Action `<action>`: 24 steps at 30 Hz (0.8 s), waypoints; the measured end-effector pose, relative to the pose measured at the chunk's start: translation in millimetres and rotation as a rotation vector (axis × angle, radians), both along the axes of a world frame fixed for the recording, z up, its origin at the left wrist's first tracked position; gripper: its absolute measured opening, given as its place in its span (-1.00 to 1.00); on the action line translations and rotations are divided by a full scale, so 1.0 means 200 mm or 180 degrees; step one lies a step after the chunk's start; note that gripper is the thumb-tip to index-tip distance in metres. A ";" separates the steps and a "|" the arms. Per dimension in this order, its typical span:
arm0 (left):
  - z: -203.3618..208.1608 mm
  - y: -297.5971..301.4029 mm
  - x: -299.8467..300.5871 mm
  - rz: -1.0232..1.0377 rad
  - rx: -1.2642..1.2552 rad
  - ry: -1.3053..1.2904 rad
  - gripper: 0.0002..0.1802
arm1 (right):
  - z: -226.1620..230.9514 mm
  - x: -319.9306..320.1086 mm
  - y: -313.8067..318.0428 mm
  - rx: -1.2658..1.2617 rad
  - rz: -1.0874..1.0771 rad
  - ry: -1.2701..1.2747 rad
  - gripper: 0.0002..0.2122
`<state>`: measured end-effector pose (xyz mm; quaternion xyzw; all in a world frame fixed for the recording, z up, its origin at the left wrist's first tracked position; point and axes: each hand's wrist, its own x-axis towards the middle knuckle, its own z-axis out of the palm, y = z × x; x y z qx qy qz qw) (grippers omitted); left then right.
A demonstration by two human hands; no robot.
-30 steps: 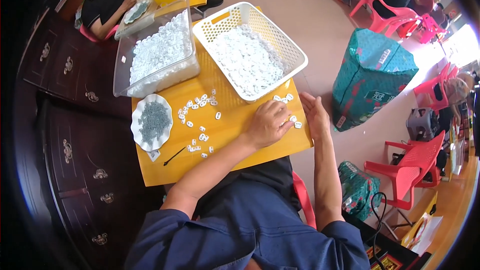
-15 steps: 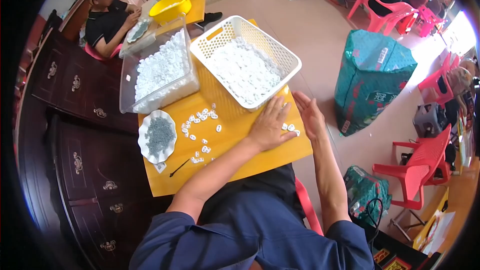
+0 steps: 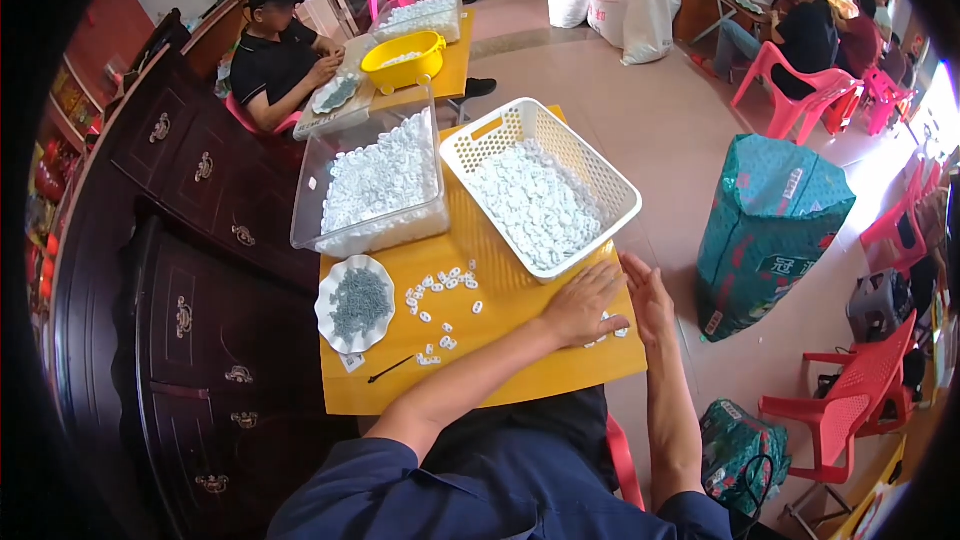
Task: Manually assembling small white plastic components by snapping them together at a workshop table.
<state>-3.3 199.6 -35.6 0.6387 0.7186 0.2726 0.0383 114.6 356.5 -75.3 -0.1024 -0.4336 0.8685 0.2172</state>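
My left hand (image 3: pixel 584 306) lies palm down on the yellow tabletop (image 3: pixel 500 380) near its right edge, fingers stretched out. Small white plastic pieces (image 3: pixel 621 332) show beside its thumb, partly covered by it. Just off that edge, my right hand (image 3: pixel 651 302) is held with fingers extended and palm turned toward the left hand; I see nothing in it. Beyond my hands stands a white perforated basket (image 3: pixel 622 208) of white pieces. More loose white pieces (image 3: pixel 441 282) lie scattered left of my left forearm.
A clear bin (image 3: pixel 375 239) of white pieces stands at the back left. Nearer are a scalloped white dish (image 3: pixel 329 325) of grey bits and a thin black tool (image 3: pixel 390 369). A teal sack (image 3: pixel 770 250) stands right of the table. Another person (image 3: pixel 275 65) sits at the far table.
The view has shifted, so the table sits lower and further right in it. My left hand has slid slightly toward the table's right edge, over the loose pieces there.
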 end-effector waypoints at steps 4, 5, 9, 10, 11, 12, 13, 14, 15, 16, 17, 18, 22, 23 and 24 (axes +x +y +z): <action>0.02 0.00 0.03 -0.0301 0.0088 -0.0255 -0.07 | -0.03 0.03 0.00 -0.0359 0.0048 0.0009 -0.41; 0.03 -0.01 0.05 -0.0416 0.0067 -0.0314 -0.06 | -0.04 0.05 -0.01 -0.0365 0.0031 -0.0008 -0.41; 0.02 -0.07 0.08 -0.0595 0.0147 -0.0321 0.00 | -0.09 0.15 -0.01 -0.0965 0.0092 0.0138 -0.41; 0.05 -0.11 0.06 -0.0600 0.0133 -0.0328 0.02 | -0.05 0.16 -0.03 -0.0976 0.0151 0.0177 -0.40; 0.08 -0.13 0.05 -0.0554 0.0048 -0.0334 0.03 | -0.04 0.16 -0.05 -0.1092 0.0172 0.0172 -0.40; 0.09 -0.16 0.05 -0.0453 0.0087 -0.0305 0.04 | -0.03 0.14 -0.06 -0.1201 0.0217 0.0187 -0.39; 0.10 -0.16 0.04 -0.0352 0.0150 -0.0251 0.06 | -0.02 0.13 -0.06 -0.1166 0.0226 0.0193 -0.38; 0.11 -0.16 0.05 -0.0286 0.0095 -0.0301 0.10 | -0.03 0.13 -0.06 -0.1170 0.0168 0.0173 -0.38; 0.09 -0.13 0.07 -0.0335 0.0095 -0.0328 0.10 | -0.04 0.13 -0.05 -0.1152 0.0148 0.0241 -0.38; 0.08 -0.11 0.08 -0.0289 0.0055 -0.0240 0.08 | -0.04 0.13 -0.05 -0.1138 0.0150 0.0315 -0.38; 0.07 -0.09 0.09 -0.0241 0.0020 -0.0148 0.07 | -0.04 0.14 -0.05 -0.1147 0.0156 0.0345 -0.38; 0.06 -0.06 0.10 -0.0265 0.0024 -0.0158 0.07 | -0.03 0.15 -0.05 -0.1141 0.0131 0.0339 -0.38; 0.06 0.05 0.15 -0.0362 0.0204 -0.0182 -0.08 | -0.02 0.14 -0.07 -0.1175 0.0180 0.0532 -0.39; 0.05 0.08 0.16 -0.0397 0.0272 -0.0212 -0.16 | -0.02 0.14 -0.07 -0.1129 0.0183 0.0615 -0.40; 0.05 0.12 0.17 -0.0420 0.0272 -0.0211 -0.16 | -0.04 0.15 -0.05 -0.1125 0.0161 0.0621 -0.40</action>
